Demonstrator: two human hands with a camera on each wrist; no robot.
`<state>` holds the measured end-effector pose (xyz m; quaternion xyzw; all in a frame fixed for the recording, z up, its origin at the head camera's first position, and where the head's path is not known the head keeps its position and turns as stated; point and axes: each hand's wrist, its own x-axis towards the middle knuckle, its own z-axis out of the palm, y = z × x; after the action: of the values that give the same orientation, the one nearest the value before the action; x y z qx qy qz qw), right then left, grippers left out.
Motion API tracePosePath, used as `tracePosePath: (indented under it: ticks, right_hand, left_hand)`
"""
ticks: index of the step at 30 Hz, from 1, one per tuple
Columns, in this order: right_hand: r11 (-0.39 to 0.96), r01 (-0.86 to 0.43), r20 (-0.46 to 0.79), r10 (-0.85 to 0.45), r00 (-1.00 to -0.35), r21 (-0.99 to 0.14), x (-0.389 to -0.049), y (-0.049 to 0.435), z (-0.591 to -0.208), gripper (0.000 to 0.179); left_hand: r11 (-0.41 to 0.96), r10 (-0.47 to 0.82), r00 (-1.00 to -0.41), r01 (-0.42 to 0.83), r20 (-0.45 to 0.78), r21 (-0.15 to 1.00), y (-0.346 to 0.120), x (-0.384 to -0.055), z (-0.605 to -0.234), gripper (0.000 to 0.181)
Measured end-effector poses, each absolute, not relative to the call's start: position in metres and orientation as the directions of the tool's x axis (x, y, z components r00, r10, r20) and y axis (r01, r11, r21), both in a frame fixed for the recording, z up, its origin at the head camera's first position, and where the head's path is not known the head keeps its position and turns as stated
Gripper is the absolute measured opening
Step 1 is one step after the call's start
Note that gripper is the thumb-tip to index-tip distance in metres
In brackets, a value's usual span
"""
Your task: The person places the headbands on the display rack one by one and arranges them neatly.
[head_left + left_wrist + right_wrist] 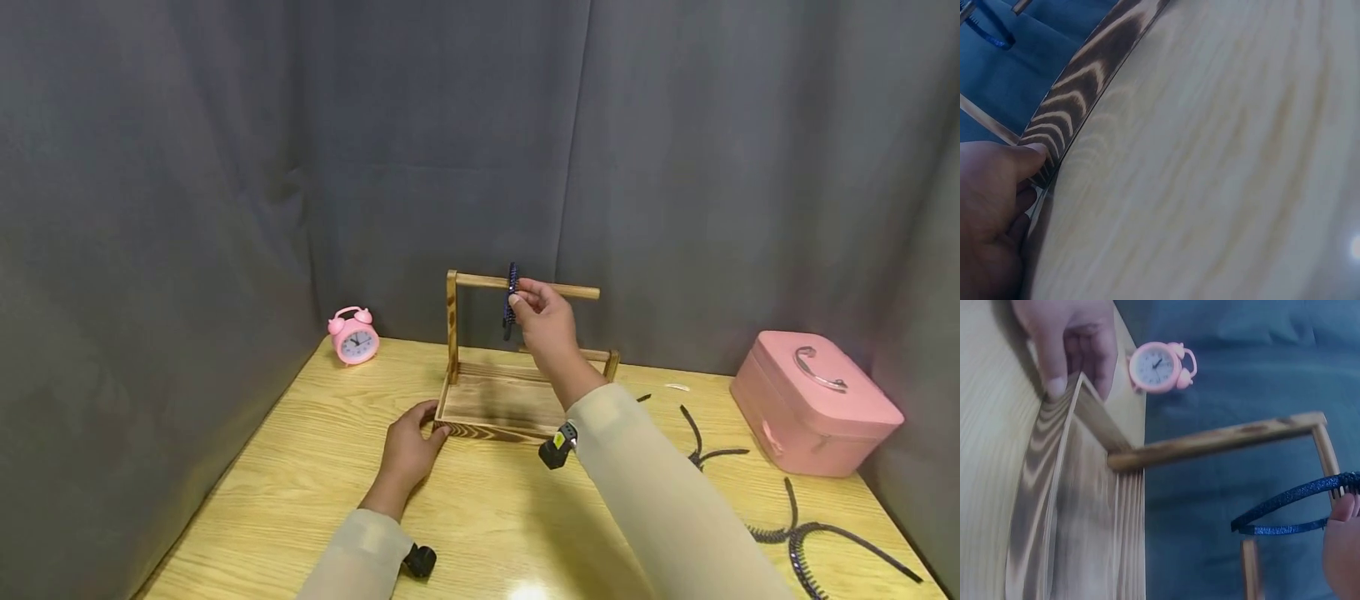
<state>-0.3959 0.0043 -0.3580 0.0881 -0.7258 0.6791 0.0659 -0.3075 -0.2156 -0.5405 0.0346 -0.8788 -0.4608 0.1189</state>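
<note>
In the head view, my right hand (550,325) pinches a dark blue, glittery toothed headband (512,293) at the horizontal rod of a wooden rack (452,325). Its two arms reach past the rod in the right wrist view, where the headband (1291,495) has its tips pointing left; whether it rests on the rod I cannot tell. At the rack's front left corner, my left hand (408,446) holds the tray-like base, thumb on the front board (1079,87). The rod (581,292) is fixed to an upright post on the left and ends freely on the right.
A pink alarm clock (356,342) stands at the back left. To the right are several dark headbands (797,533) on the table and a pink case (817,408) with a metal handle. A small white piece (677,387) lies near the grey curtain (675,167).
</note>
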Motion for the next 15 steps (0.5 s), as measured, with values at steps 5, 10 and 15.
tracePosePath:
  ticks: [5, 10, 15]
  right_hand:
    - [0.012, -0.197, 0.197, -0.046, -0.979, -0.980, -0.396, -0.020, -0.352, 0.042]
    - [0.021, -0.161, 0.159, -0.054, -0.986, -0.987, -0.394, -0.036, -0.348, 0.044]
    - [0.043, -0.144, 0.142, -0.042, -0.989, -0.989, -0.394, -0.049, -0.345, 0.043]
  left_hand:
    - [0.560, -0.170, -0.971, 0.046, 0.169, 0.827, -0.215, -0.305, -0.540, 0.053]
    - [0.560, -0.167, -0.970, 0.056, 0.178, 0.827, -0.212, -0.302, -0.542, 0.051]
    - [0.572, -0.157, -0.965, 0.083, 0.208, 0.816, -0.213, -0.299, -0.539, 0.051]
